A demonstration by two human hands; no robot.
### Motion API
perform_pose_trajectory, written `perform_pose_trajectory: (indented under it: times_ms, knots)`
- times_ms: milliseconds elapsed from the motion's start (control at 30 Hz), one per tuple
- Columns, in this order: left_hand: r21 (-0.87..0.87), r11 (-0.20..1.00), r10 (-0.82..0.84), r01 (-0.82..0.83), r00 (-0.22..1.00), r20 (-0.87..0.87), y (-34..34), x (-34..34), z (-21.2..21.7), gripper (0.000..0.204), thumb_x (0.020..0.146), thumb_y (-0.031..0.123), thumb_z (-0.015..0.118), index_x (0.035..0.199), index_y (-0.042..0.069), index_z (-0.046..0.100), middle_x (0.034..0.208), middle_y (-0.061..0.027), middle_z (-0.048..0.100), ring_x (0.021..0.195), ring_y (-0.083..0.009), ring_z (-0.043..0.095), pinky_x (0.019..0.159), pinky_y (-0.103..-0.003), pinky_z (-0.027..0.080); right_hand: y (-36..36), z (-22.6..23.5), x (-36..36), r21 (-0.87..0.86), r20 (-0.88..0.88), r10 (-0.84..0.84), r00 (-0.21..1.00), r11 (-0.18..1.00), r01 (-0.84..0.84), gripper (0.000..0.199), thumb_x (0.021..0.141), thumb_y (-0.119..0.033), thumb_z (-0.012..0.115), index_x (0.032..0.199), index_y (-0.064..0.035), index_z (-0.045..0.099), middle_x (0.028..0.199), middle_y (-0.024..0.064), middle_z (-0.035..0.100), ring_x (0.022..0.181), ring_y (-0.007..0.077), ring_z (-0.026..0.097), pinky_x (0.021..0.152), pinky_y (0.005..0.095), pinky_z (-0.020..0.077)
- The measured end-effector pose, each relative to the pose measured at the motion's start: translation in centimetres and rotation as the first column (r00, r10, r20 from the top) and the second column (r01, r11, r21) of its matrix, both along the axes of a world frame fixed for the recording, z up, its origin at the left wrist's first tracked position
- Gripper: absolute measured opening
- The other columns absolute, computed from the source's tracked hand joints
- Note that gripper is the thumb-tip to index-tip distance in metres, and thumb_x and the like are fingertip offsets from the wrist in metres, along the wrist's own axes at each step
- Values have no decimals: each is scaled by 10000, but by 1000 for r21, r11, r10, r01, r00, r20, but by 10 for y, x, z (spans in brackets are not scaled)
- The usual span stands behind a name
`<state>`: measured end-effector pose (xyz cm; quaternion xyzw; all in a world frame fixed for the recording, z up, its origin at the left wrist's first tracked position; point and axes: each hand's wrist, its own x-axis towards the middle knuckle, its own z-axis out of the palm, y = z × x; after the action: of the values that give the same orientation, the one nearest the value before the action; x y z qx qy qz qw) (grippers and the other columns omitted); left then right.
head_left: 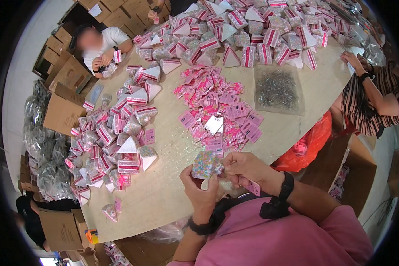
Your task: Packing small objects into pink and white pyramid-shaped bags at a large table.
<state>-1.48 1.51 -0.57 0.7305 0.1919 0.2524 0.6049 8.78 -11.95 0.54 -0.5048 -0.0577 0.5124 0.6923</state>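
Observation:
My left hand [200, 191] is closed around a clear-wrapped cake-slice-shaped piece [205, 165], its top covered in many-coloured sprinkles, just off the table's near edge. Close against its right side is my right hand [249, 169], fingers pinched at the bunched wrapping. A pink card tag [252, 187] sticks out below those fingers. How the tag is attached is hidden. Just beyond my hands lies a spread pile of pink card tags [215, 99], with a white card [214, 125] on top.
Wrapped cake-slice pieces [131, 145] heap at left, and a larger heap [248, 26] at the back. A clear bag of thin wire-like ties [277, 90] lies right of the tags. Co-workers sit at far left and right. A red bag [307, 144] hangs by the right edge.

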Motion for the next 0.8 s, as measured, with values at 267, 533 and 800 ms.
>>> perform_pose_trajectory:
  times_ms: [267, 533, 800]
  knots:
    - [-104, 994, 27, -32, 998, -52, 6, 1, -6, 494, 769, 33, 661, 1171, -11, 378, 1053, -109, 480, 936, -159, 538, 826, -291, 464, 6, 7, -5, -169, 451, -10, 892, 981, 96, 127, 821, -99, 562, 899, -2, 539, 643, 84, 576, 583, 128, 570, 524, 300, 442]
    - [-268, 960, 65, -78, 996, -55, 4, 2, -12, 356, 822, 61, 584, 1119, -22, 406, 1019, -115, 519, 871, -160, 557, 752, -284, 480, 3, 9, -12, -170, 619, -26, 785, 971, 166, 108, 844, -96, 562, 879, 6, 569, 655, 49, 571, 576, 99, 536, 528, 270, 430]
    - [-439, 891, 88, -116, 993, -82, 6, 4, -12, 298, 866, 102, 555, 1099, -21, 415, 1015, -112, 537, 861, -183, 588, 701, -292, 516, 0, 31, -9, -160, 434, -41, 900, 980, 122, 149, 856, -100, 536, 931, 19, 584, 658, 39, 557, 585, 100, 518, 532, 260, 419]
